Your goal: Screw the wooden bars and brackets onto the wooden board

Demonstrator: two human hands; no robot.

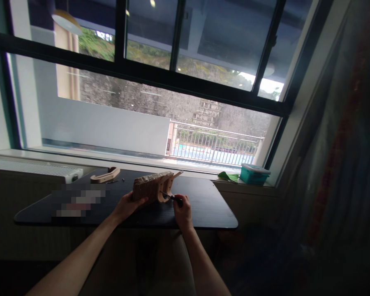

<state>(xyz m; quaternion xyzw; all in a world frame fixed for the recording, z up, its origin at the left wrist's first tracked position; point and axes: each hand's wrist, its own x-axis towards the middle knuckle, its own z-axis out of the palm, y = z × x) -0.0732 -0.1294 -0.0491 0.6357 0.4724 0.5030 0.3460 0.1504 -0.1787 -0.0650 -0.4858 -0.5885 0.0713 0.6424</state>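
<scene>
My left hand is closed around the near left edge of a brown, rough-textured block, which is held tilted above the table. A pale wooden bracket with curved arms sits against the block's right end. In my right hand is a screwdriver with a dark handle. Its thin shaft points left to the bracket; I cannot tell whether the tip sits in a screw. Another curved pale wooden piece lies at the back left of the table.
The black tabletop has rounded corners. Small dark bits lie near the loose wooden piece. A blurred-out patch covers something at left. On the sill stand a teal lidded box and a green leaf-like thing. A radiator is at left.
</scene>
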